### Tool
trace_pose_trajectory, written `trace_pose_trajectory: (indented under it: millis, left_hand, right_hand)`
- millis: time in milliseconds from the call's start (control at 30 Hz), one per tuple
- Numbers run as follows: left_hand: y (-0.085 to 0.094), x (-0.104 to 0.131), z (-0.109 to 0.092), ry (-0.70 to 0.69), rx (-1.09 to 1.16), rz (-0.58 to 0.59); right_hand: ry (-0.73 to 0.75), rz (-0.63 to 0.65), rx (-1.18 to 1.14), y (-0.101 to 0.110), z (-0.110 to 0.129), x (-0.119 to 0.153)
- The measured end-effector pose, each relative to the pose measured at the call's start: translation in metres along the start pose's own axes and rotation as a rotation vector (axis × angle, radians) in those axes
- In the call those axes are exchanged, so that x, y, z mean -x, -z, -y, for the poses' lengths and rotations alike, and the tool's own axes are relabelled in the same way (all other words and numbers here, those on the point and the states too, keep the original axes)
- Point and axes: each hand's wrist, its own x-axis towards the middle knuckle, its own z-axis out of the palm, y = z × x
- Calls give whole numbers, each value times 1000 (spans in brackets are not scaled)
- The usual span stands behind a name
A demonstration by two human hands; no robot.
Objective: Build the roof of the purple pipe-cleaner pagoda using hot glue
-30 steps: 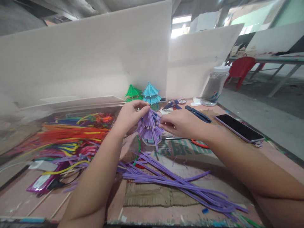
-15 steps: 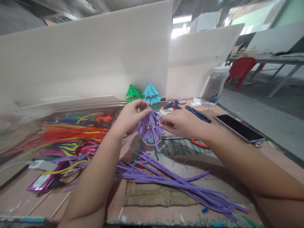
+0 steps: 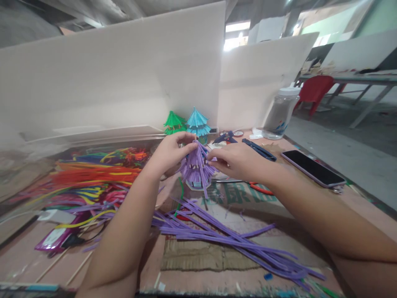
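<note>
A small purple tiered model (image 3: 196, 167) made of pipe cleaners stands at the middle of the work surface. My left hand (image 3: 173, 151) is closed on its pointed top, thumb and fingers pinching the strands. At the model's right side, my right hand (image 3: 231, 159) has its thumb and fingers together at the purple strands; whatever lies between the fingertips is too small to make out. Loose purple pipe cleaners (image 3: 229, 240) lie in front on brown cardboard (image 3: 204, 256). Behind the model stand a green tiered piece (image 3: 174, 121) and a blue one (image 3: 197, 121).
Coloured pipe cleaners (image 3: 96, 171) are piled at the left, near a magenta packet (image 3: 54, 238). At the right are a phone (image 3: 313, 167), a dark cutter (image 3: 259, 150), red-handled pliers (image 3: 261, 189) and a clear bottle (image 3: 281, 114). A glue gun (image 3: 226, 136) lies behind my right hand.
My right hand has shifted very slightly left against the model. My left hand stays on the top, and the loose purple strands lie as before.
</note>
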Motion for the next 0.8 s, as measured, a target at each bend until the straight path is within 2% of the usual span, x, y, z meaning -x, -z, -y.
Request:
trace_pose_trajectory:
  millis: [100,233,400,800]
  left_hand:
    - [0,-2,5,14,138,45]
    - [0,0,1,21,105,45]
    - [0,4,-9,7,103,47]
    - [-5,6,-14,35,149,23]
  right_hand:
    - [-54,-105,-58,-2,-3,1]
    - [-74,-201,-167,-2,-5,1]
    - [-65,-164,-168,-1,-2,1]
    - [-112,-140,-122,-3,0,0]
